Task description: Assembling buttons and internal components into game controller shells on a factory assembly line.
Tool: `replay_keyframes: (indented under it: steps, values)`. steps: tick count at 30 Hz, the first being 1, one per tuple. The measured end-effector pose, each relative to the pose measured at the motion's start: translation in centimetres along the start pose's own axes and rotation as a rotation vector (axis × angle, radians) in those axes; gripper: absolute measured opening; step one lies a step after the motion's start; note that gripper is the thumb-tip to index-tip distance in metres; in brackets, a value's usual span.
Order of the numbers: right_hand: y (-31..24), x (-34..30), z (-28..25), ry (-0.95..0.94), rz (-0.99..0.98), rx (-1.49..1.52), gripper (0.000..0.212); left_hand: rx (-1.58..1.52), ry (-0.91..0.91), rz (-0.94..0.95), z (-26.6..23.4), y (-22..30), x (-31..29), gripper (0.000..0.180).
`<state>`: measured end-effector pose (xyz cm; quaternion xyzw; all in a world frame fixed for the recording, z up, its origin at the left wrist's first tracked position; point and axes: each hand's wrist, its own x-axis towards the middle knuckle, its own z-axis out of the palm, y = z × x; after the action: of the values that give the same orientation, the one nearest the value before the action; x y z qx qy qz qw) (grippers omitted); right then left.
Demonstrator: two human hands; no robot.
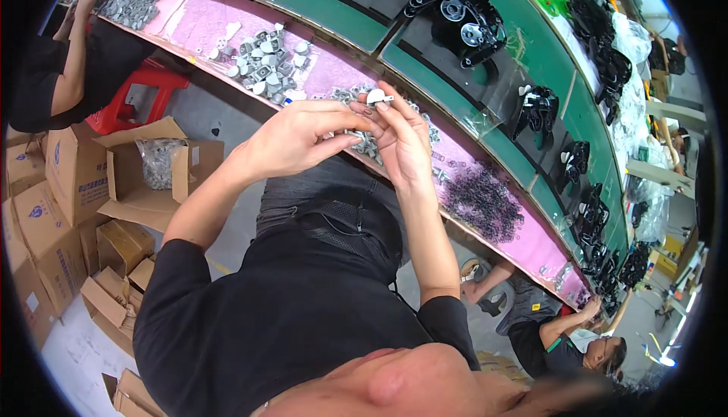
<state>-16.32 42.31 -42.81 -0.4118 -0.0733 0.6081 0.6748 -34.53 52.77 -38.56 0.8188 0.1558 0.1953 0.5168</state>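
Note:
Over the pink-covered bench edge (326,61), my two hands are close together. Between the fingertips of my right hand (406,148) is a small grey-white part with a rounded top (378,97). My left hand (296,136) is closed in a pinch beside the right palm, and whatever its fingertips hold, if anything, is too small to make out. Behind and below the hands lie loose small grey parts (367,145), partly covered by my fingers. To the left is a bigger heap of grey parts (265,61); to the right, a pile of small dark rings (485,201).
Beyond the pink strip runs a green conveyor (523,53) carrying black assemblies (462,19) on dark trays. Cardboard boxes (64,246) and a red stool (140,95) stand at the left. Co-workers sit at both ends, one in a dark shirt (557,345) at lower right.

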Motion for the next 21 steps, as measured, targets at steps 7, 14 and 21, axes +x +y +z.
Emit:
replay_keyframes:
  steps: [7, 14, 21]
  values:
    - [0.3, -1.1, -0.9, 0.074, -0.045, -0.034, 0.036, 0.054, -0.055, 0.031, 0.7, -0.5, 1.7, 0.026]
    - [1.0, -0.9, -2.1, 0.033, -0.116, 0.032, 0.027, 0.1, 0.13, 0.085, 2.4, -0.8, 2.0, 0.023]
    - [0.4, -1.1, -2.3, -0.003, -0.107, 0.085, 0.027, 0.16, 0.279, 0.157, 2.9, -1.4, 2.0, 0.02]
